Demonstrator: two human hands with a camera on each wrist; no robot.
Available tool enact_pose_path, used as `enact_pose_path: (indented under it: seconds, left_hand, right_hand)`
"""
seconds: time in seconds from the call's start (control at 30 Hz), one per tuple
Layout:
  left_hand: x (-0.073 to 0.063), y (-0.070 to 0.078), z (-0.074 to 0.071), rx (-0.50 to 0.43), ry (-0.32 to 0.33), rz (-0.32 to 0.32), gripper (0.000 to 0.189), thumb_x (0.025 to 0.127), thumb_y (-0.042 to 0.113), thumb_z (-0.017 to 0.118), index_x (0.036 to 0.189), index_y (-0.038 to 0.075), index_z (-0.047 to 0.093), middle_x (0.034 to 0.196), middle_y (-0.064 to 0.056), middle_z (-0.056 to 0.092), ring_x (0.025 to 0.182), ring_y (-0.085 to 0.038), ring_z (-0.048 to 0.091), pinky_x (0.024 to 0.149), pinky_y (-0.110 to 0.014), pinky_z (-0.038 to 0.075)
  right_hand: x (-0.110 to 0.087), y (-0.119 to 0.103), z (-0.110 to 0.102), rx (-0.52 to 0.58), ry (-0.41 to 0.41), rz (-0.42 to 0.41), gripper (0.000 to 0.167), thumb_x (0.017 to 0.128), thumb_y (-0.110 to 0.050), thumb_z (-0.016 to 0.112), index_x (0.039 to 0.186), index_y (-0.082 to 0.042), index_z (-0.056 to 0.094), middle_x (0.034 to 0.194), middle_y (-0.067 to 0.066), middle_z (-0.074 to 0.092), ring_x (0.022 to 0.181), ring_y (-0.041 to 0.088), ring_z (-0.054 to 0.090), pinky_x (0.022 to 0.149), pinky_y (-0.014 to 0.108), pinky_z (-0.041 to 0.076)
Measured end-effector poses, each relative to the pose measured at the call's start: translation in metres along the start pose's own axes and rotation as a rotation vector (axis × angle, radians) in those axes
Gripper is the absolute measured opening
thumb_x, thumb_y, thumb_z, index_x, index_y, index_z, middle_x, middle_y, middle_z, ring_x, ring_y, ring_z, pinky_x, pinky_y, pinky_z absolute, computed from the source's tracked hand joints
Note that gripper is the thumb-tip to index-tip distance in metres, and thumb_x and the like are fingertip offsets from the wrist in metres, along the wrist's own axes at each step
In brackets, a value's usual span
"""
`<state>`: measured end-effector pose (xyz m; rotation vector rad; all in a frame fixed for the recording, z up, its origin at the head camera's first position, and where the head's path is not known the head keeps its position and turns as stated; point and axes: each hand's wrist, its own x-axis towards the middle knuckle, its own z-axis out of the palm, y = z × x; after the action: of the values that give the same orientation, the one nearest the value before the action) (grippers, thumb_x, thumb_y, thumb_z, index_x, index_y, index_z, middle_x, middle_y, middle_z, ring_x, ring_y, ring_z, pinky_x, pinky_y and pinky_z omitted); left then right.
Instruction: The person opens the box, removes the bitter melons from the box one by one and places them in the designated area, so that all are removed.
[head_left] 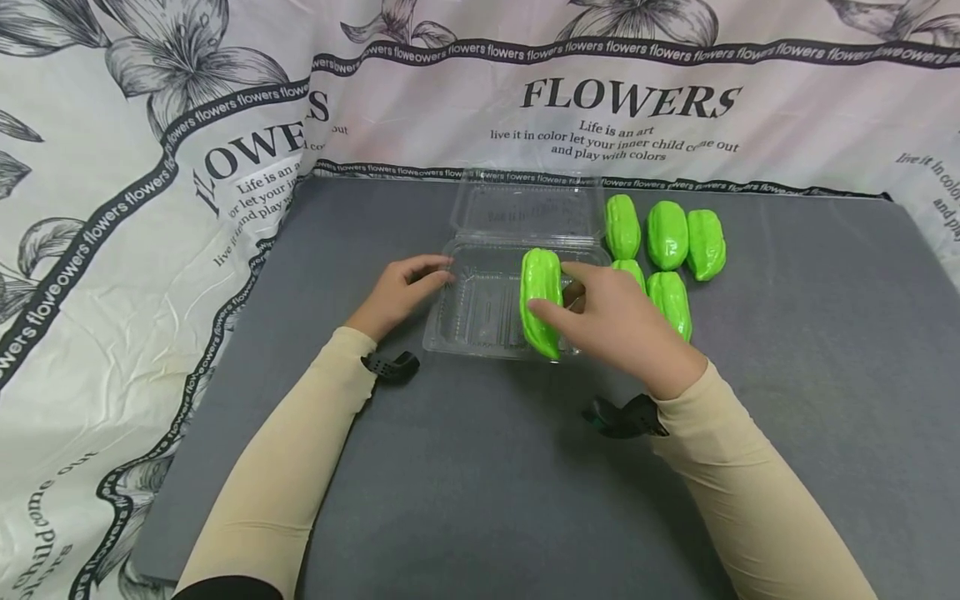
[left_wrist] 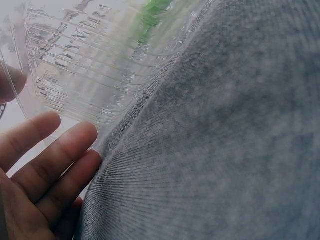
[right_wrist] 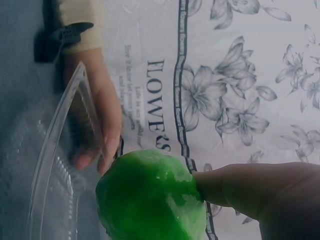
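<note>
My right hand (head_left: pixel 611 312) holds a glossy bright green ridged fruit (head_left: pixel 542 302), thumb on one side and fingers on the other, over the right part of a clear plastic clamshell box (head_left: pixel 480 346). In the right wrist view the thumb presses against the green fruit (right_wrist: pixel 150 195). My left hand (head_left: pixel 401 292) is at the box's left side with its fingers fairly straight, fingertips right at the rim. In the left wrist view these fingers (left_wrist: pixel 55 155) lie beside the box's ridged clear wall (left_wrist: pixel 100 75). The box lid (head_left: pixel 528 204) is folded back behind its base.
Several more green ridged fruits (head_left: pixel 667 236) lie on the grey tabletop (head_left: pixel 465 492), right of the box; my right hand partly hides the nearer ones. A white flower-printed sheet (head_left: pixel 630 100) stands along the back edge and another stretch (head_left: pixel 112 292) runs down the left.
</note>
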<state>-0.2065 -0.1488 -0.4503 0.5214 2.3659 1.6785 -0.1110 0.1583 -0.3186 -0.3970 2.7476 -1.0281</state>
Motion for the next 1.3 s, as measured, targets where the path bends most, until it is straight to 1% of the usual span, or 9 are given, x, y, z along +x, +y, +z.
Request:
enact_pose_path:
  seconds: [0.17,0.27,0.33,0.43,0.53,0.8,0.93,1.1,1.3]
  left_hand:
    - [0.002,0.001,0.000,0.008,-0.002,-0.013,0.043,0.108,0.030,0.061,0.145,0.009,0.063,0.128,-0.015,0.073,0.124,-0.026,0.064,0.108,-0.049,0.050]
    - [0.003,0.002,0.001,0.007,-0.008,-0.009,0.043,0.108,0.029,0.061,0.145,0.007,0.062,0.128,-0.016,0.073,0.125,-0.027,0.064,0.108,-0.049,0.050]
    - [0.002,0.003,0.001,0.005,-0.009,-0.004,0.043,0.108,0.028,0.061,0.145,0.007,0.062,0.128,-0.016,0.073,0.124,-0.027,0.064,0.108,-0.049,0.050]
    - [0.002,0.004,0.001,0.008,-0.012,-0.008,0.044,0.108,0.030,0.061,0.146,0.008,0.062,0.129,-0.016,0.073,0.125,-0.028,0.063,0.108,-0.050,0.050]
    - [0.002,0.004,0.001,0.012,-0.012,-0.012,0.045,0.108,0.031,0.061,0.147,0.008,0.061,0.129,-0.016,0.073,0.126,-0.027,0.063,0.109,-0.050,0.049]
    - [0.000,0.008,0.002,0.016,-0.006,-0.008,0.044,0.109,0.031,0.061,0.147,0.009,0.061,0.129,-0.016,0.072,0.127,-0.028,0.062,0.110,-0.051,0.048]
    - [0.000,0.007,0.000,0.010,-0.007,-0.008,0.043,0.109,0.031,0.061,0.146,0.010,0.062,0.129,-0.016,0.073,0.127,-0.028,0.062,0.110,-0.051,0.049]
    - [0.002,0.004,-0.001,0.011,-0.019,-0.006,0.043,0.109,0.030,0.061,0.146,0.009,0.062,0.129,-0.016,0.072,0.127,-0.028,0.063,0.110,-0.050,0.048]
    - [0.000,0.006,0.000,0.020,-0.012,-0.009,0.043,0.108,0.029,0.062,0.146,0.008,0.063,0.129,-0.017,0.073,0.128,-0.029,0.062,0.110,-0.051,0.048]
  right_hand:
    - [-0.008,0.010,-0.010,-0.023,0.009,0.017,0.048,0.101,-0.043,0.070,0.127,-0.004,0.065,0.093,0.006,0.075,0.085,0.021,0.072,0.072,0.040,0.056]
    - [-0.014,0.016,-0.015,-0.045,0.014,0.021,0.041,0.101,-0.045,0.069,0.113,-0.006,0.064,0.077,0.003,0.067,0.071,0.019,0.065,0.065,0.038,0.052]
    - [-0.018,0.020,-0.018,-0.056,0.020,0.028,0.043,0.101,-0.046,0.068,0.113,-0.005,0.064,0.076,0.003,0.065,0.068,0.019,0.063,0.064,0.038,0.051]
    - [-0.023,0.026,-0.024,-0.062,0.018,0.058,0.060,0.101,-0.049,0.068,0.134,0.000,0.062,0.090,0.011,0.073,0.080,0.024,0.071,0.074,0.044,0.057]
    - [-0.026,0.031,-0.032,-0.077,0.017,0.091,0.082,0.100,-0.052,0.067,0.155,0.004,0.046,0.116,0.018,0.075,0.101,0.030,0.075,0.086,0.051,0.058]
    - [-0.033,0.046,-0.054,-0.127,0.023,0.148,0.083,0.101,-0.056,0.064,0.154,0.005,0.046,0.119,0.022,0.074,0.104,0.034,0.073,0.084,0.054,0.057]
    - [-0.037,0.056,-0.068,-0.161,-0.007,0.187,0.086,0.101,-0.060,0.061,0.154,0.005,0.046,0.123,0.025,0.073,0.108,0.038,0.072,0.087,0.057,0.056]
    - [-0.039,0.067,-0.081,-0.211,-0.046,0.220,0.079,0.103,-0.058,0.059,0.146,0.008,0.052,0.126,0.029,0.070,0.112,0.044,0.069,0.088,0.061,0.054]
    - [-0.036,0.080,-0.093,-0.228,-0.091,0.247,0.087,0.105,-0.056,0.057,0.157,0.012,0.037,0.133,0.035,0.064,0.117,0.051,0.064,0.092,0.067,0.051]
